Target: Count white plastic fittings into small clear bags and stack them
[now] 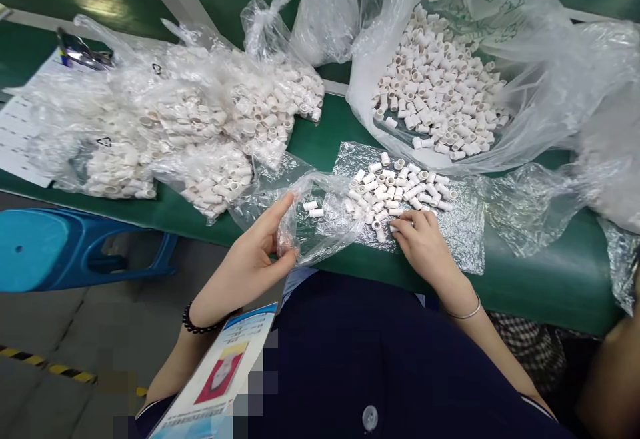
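Note:
My left hand [260,249] is wrapped round the edge of a clear plastic bag [320,245], whose mouth spreads to the right. Two white tube pieces [313,209] show through the film. At the near edge of a loose pile of short white tubes [395,189], my right hand [420,239] pinches one white tube between thumb and fingers. The pile lies on a flat crinkled clear plastic sheet [465,225], partly under the bag's mouth.
Filled bags of white tubes [200,112] cover the table's left side. A large open bag [540,112] of tubes stands at the back right. A blue stool [30,245] is at the left, below the green table edge [530,292]. Someone's arm [613,372] shows at lower right.

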`<state>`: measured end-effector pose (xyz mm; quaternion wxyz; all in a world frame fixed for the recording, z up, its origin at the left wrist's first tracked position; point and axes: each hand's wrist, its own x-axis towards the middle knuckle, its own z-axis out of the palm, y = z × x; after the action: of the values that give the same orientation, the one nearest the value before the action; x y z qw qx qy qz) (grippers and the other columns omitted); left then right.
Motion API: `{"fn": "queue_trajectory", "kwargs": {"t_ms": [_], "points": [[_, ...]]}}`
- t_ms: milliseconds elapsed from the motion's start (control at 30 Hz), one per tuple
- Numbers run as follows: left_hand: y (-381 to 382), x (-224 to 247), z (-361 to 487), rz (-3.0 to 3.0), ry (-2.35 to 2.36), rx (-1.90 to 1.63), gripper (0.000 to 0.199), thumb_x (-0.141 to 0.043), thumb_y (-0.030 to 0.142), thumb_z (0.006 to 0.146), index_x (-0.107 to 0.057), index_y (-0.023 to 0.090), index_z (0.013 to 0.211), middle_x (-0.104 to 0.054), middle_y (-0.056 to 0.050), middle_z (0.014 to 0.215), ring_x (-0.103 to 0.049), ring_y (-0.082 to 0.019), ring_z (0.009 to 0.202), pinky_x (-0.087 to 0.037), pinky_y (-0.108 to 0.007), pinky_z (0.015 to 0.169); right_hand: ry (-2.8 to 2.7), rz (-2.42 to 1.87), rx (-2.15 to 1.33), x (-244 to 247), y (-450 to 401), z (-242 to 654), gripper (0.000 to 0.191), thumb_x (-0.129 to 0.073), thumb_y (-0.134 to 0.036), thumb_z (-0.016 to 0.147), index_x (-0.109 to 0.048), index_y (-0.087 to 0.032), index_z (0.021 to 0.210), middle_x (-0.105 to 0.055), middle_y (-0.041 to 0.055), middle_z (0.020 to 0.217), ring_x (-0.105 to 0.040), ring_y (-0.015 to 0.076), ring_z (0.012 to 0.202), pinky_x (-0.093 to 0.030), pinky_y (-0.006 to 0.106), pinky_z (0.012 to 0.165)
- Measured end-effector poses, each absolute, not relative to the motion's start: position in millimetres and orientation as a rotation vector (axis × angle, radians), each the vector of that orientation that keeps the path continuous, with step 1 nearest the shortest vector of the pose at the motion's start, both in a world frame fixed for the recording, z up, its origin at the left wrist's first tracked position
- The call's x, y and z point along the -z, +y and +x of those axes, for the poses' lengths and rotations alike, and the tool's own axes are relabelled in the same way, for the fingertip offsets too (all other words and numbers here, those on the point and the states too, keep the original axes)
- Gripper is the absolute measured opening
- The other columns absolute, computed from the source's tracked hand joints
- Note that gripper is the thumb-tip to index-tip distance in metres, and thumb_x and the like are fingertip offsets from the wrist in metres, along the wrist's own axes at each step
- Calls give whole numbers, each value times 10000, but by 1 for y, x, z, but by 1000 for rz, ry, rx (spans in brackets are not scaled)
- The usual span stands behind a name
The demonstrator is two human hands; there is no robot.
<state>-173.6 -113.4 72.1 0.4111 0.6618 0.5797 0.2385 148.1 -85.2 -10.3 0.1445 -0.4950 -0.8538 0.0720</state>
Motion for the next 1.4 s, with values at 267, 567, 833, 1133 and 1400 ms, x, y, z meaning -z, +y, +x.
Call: {"fn": "queue_trajectory", "kwargs": {"t_ms": [267,567,833,1133,1400], "points": [[-117,-73,-166,1640,1437,-576,766,-552,320,906,-212,418,1585,-305,-70,1643,-501,-95,590,-527,-275,533,-2313,-1339,-270,-12,-82,146,177,-505,-225,1007,-654,-193,1099,-660,118,1010,-598,262,938,-555,426,811],[-116,-83,-165,1590,1480,-589,738,-551,350,928,-225,360,1590,-522,-109,1450,-473,-93,632,-515,-254,593,-2140,-802,-336,-55,-67,79,280,-546,-141,988,-565,-196,1262,-655,133,1240,-625,216,1182,-593,377,929],[-112,-81,-188,1567,1616,-634,812,-599,376,900,-225,209,1601,-228,78,538,-287,-111,480,-318,-240,454,-2441,-1445,-220,-22,-85,114,140,-579,-263,983,-640,-172,1070,-680,91,1018,-631,144,659,-375,242,435],[-109,-84,-177,1555,1523,-575,783,-567,399,916,-207,303,1604,-647,-89,1082,-436,-109,579,-407,-249,492,-2526,-1463,-328,-5,-95,108,247,-448,-88,965,-621,-162,1124,-653,120,1018,-640,216,856,-478,280,616],[-116,-75,-170,1529,1444,-566,754,-526,330,945,-150,430,1590,-267,-77,1650,-464,-80,642,-490,-253,587,-2372,-1328,-471,-11,-88,120,193,-477,-112,955,-590,-172,1099,-646,99,955,-631,199,747,-534,316,623]]}}
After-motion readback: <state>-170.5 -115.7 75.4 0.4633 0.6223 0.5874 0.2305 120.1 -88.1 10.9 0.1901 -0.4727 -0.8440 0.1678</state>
